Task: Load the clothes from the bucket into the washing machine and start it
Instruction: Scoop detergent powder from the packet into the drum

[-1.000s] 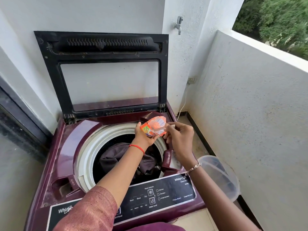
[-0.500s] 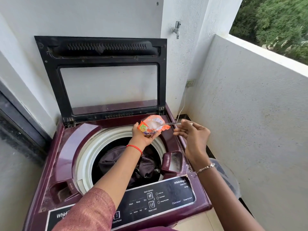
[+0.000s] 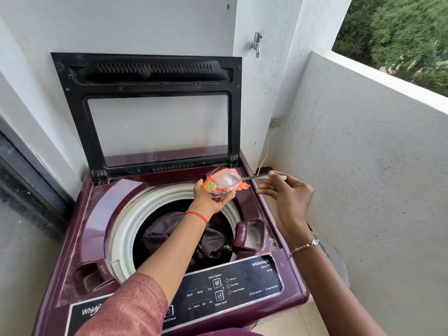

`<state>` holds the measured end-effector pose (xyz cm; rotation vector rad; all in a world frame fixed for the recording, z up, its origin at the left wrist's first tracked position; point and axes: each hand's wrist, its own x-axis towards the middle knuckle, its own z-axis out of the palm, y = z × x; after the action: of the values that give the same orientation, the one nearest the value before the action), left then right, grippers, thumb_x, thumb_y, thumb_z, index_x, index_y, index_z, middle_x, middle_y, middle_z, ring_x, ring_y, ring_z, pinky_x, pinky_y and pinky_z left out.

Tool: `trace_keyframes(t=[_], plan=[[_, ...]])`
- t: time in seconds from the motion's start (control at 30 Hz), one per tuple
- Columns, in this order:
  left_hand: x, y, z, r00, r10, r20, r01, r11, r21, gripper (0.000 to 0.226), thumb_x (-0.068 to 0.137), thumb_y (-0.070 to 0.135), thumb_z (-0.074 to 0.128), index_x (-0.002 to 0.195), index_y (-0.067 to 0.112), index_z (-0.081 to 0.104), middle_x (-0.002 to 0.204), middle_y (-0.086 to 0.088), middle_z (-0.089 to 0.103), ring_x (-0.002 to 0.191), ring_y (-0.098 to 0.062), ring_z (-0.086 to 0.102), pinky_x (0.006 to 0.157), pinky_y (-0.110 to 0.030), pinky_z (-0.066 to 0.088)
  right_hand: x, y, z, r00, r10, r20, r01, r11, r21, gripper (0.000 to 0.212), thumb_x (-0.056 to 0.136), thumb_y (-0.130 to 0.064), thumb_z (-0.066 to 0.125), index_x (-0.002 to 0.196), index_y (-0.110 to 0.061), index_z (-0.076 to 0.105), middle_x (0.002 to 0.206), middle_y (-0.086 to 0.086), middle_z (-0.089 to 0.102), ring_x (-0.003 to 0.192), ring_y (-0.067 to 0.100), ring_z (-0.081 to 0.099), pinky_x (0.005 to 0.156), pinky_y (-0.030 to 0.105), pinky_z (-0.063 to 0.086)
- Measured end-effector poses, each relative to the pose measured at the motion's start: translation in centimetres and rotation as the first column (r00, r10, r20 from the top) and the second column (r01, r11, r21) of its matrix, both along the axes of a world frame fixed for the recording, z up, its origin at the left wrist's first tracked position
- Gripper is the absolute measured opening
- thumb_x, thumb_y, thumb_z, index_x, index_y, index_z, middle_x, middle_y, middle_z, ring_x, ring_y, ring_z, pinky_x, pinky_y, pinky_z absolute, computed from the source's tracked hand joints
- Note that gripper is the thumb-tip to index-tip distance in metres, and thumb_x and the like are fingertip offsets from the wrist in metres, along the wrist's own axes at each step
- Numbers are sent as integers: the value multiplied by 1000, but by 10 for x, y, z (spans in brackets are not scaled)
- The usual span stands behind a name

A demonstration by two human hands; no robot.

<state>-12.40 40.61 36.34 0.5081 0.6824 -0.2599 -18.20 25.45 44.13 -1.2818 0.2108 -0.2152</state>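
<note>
Left hand (image 3: pixel 213 202) is curled round the torn detergent packet (image 3: pixel 218 187) above the drum (image 3: pixel 135 214); the loaded spoon (image 3: pixel 252 177) is pinched level by the right hand (image 3: pixel 288 195), presumably against spilling.

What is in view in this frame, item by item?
washing machine: one, maroon, centre of view
lid: one, black-framed glass, raised upright
clothes: one heap, dark brown, in the drum
detergent drawer: one, maroon, right of the drum, open
control panel: one, black, machine's front edge
detergent packet: one, orange, over the drum's far rim
spoon: one, metal, bowl in the packet mouth, holding white powder
tap: one, metal, up right of the lid
bucket: one, clear, right of the machine, mostly hidden
left hand: grips the packet
right hand: pinches the spoon handle
</note>
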Motion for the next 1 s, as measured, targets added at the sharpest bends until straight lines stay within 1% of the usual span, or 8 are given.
trace_keyframes(t=[0.07, 0.13, 0.23, 0.4, 0.47, 0.57, 0.73, 1.0], plan=[[-1, 4, -1, 1000, -2, -28, 2, 1000, 2, 66, 96, 51, 29, 137, 1, 39, 141, -29, 37, 130, -49, 35, 101, -47, 41, 0, -5, -1, 1000, -17, 1, 17, 997, 71, 10, 87, 6, 56, 78, 7, 62, 50, 7, 60, 44, 16, 60, 47, 24, 56], [0, 4, 1, 1000, -3, -3, 3, 1000, 7, 66, 96, 51, 28, 137, 0, 40, 141, -29, 38, 129, -49, 35, 99, -46, 42, 0, -10, -2, 1000, -12, -21, 15, 987, 157, 14, 84, 6, 59, 71, 5, 62, 48, 7, 60, 43, 18, 61, 46, 23, 55], [2, 5, 0, 1000, -4, -2, 4, 1000, -12, 68, 96, 52, 27, 137, -1, 39, 141, -30, 37, 131, -48, 34, 101, -45, 41, 1, -19, -3, 998, 11, -59, 5, 965, 261, 14, 84, 7, 58, 71, 4, 62, 45, 7, 62, 43, 17, 62, 46, 21, 53], [0, 4, 2, 1000, -9, -7, 9, 1000, -10, 66, 96, 50, 25, 134, -2, 41, 140, -31, 38, 131, -49, 32, 101, -44, 41, 0, -37, -8, 993, 25, -115, 16, 940, 341, 9, 83, 5, 59, 74, 4, 61, 46, 7, 63, 46, 17, 64, 48, 20, 54], [0, 4, 2, 1000, 5, -10, -5, 1000, -20, 64, 97, 48, 24, 134, -2, 41, 141, -31, 37, 131, -50, 31, 98, -45, 43, -3, -44, -11, 992, 31, -119, 12, 940, 341, 7, 83, 4, 59, 77, 4, 62, 49, 8, 65, 48, 17, 65, 49, 20, 54], [-1, 6, -1, 1000, 22, -22, -22, 1000, -22, 64, 97, 48, 24, 134, -2, 41, 141, -30, 37, 132, -49, 31, 104, -46, 38, -9, -55, -17, 993, 17, -120, 23, 946, 325, 5, 83, 4, 60, 79, 3, 63, 51, 7, 66, 48, 17, 65, 49, 20, 54], [-4, 6, -7, 999, 48, -14, -48, 999, -9, 60, 98, 45, 25, 131, 0, 44, 138, -26, 43, 128, -46, 40, 103, -52, 36, -24, -72, -35, 992, -24, -125, 60, 954, 294, 7, 84, 4, 58, 80, 3, 63, 53, 8, 66, 48, 17, 63, 49, 20, 54], [-8, 5, -22, 999, 40, -19, -40, 999, 8, 53, 98, 41, 28, 127, 1, 49, 135, -23, 48, 124, -43, 45, 101, -55, 37, -47, -85, -82, 975, -123, -183, 156, 972, 176, 6, 85, 5, 58, 82, 4, 63, 52, 8, 66, 47, 18, 64, 48, 22, 55]])
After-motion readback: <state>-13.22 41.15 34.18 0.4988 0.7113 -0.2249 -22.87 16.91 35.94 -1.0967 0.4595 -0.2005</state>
